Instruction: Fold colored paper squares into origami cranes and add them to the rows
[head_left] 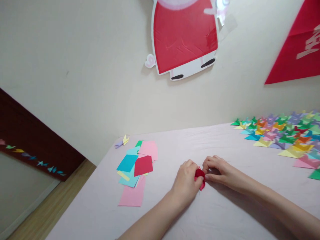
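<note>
Between my two hands, just above the tabletop, is a small piece of folded red paper (200, 182). My left hand (187, 180) is closed on its left side, the thumb across the front and the fingers curled behind. From the right, my right hand (218, 170) pinches the paper's edge between thumb and fingertips. Part of the paper is covered by my fingers, so its exact folded shape is hard to make out.
Loose coloured paper sheets (143, 166) overlap on the left of the table (172, 220). Beyond them sit small yellow and purple folded pieces (122, 142). Rows of colourful folded paper birds (282, 133) fill the right side. A wall (105, 73) runs behind.
</note>
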